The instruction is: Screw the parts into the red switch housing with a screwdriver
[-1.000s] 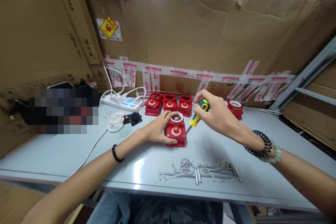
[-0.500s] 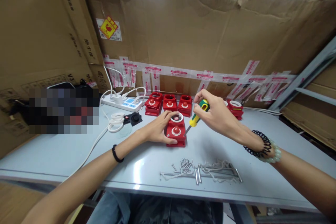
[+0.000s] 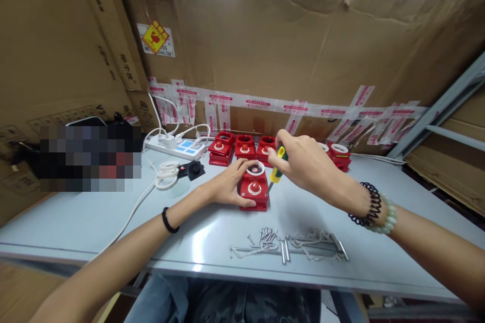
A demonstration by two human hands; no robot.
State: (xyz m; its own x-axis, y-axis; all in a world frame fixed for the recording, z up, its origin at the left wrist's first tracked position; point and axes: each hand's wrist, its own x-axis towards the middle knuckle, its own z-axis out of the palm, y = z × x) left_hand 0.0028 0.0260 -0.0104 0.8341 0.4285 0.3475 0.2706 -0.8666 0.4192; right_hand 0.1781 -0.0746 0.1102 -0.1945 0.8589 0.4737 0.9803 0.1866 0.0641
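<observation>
A red box-shaped device (image 3: 256, 201) with a white ring and a round red knob lies on the table. My left hand (image 3: 230, 184) grips it from the left, fingers over the top and thumb along the near side. My right hand (image 3: 299, 161) is closed round the green and yellow handle of a screwdriver (image 3: 276, 176). The screwdriver leans to the right, its tip at the device's near right corner, where a small screw head seems to sit. Closer to me lie several loose screws (image 3: 267, 236) and short metal pins (image 3: 285, 251).
Behind, several similar red devices (image 3: 221, 148) stand in a row, with others at the right (image 3: 339, 156). A white power strip (image 3: 176, 147) with cables is at the back left, near a black part (image 3: 195, 169). Cardboard (image 3: 257, 45) walls the rear.
My right hand has turned and shifted slightly left, bringing the screwdriver more upright with its tip still at the corner. My left hand and the device have stayed in place.
</observation>
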